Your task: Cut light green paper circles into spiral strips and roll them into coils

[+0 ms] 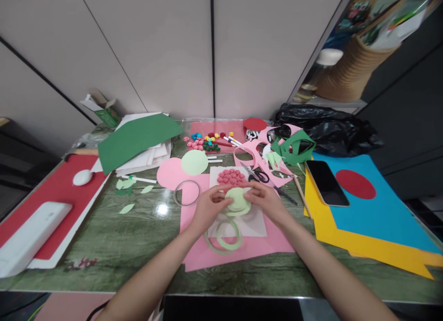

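Note:
My left hand (209, 204) and my right hand (268, 201) pinch a round light green paper spiral (237, 197) from both sides. Its cut strip (228, 235) hangs in loops toward me, over a white sheet (254, 223) lying on pink paper (197, 251). Just beyond my fingers, a cluster of pink paper rolls (231, 176) sits on the white sheet. Scissors (259, 175) with black handles lie beyond my right hand. Left of my left hand is a metal ring (187, 193), with a pale green paper disc (194, 162) behind it.
Colourful rolled paper pieces (207, 142) lie at the back. Pink paper scraps (249, 150) and green scraps (294, 148) are heaped right of them. A phone (327, 182) rests on blue paper (384, 219). Leaf cut-outs (127, 208), a green sheet (138, 141) and a white device (38, 235) are leftward.

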`<state>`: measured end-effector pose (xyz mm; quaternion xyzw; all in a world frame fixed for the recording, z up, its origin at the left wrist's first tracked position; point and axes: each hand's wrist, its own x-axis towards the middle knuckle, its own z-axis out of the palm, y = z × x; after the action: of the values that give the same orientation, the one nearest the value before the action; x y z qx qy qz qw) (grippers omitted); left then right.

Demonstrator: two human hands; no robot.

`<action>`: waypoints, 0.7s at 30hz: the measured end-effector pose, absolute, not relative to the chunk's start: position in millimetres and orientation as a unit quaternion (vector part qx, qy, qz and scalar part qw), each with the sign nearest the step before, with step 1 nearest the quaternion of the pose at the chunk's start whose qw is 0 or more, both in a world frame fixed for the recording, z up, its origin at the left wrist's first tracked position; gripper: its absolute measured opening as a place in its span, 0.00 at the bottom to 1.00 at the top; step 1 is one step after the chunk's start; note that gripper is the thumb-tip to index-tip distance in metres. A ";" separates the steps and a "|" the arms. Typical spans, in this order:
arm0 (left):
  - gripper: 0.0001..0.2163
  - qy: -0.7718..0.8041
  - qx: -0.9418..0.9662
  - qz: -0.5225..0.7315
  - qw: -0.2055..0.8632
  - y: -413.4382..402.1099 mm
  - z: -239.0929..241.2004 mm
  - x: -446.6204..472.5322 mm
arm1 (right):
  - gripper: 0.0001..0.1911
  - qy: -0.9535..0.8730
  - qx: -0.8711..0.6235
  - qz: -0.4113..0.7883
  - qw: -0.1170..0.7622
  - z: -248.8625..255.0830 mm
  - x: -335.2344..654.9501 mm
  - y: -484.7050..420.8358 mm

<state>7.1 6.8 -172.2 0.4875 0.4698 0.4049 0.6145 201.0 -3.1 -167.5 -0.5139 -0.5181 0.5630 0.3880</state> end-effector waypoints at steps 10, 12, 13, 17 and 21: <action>0.13 0.488 0.536 0.380 0.574 3.4 -176.7 10.1 | 0.12 -0.529 -0.536 0.541 0.374 -172.1 196.4 -4.9; 0.14 0.483 0.538 0.379 0.577 4.1 -176.9 8.9 | 0.12 -0.525 -0.541 0.538 0.377 -172.9 196.6 -4.3; 0.14 0.475 0.541 0.380 0.580 4.3 -176.5 8.1 | 0.11 -0.522 -0.544 0.537 0.379 -173.2 196.9 -3.9; 0.19 0.398 0.588 0.387 0.588 3.3 -171.5 4.3 | 0.10 -0.506 -0.554 0.533 0.392 -174.1 198.9 -2.3; 0.29 0.353 0.682 0.368 0.525 -0.4 -166.8 2.7 | 0.12 -0.486 -0.555 0.539 0.407 -174.8 200.8 -1.3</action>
<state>2.7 -0.4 -166.8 0.6819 0.3529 0.3677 0.5246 200.8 -1.3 -174.8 -0.5550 -0.4864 0.5387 0.4065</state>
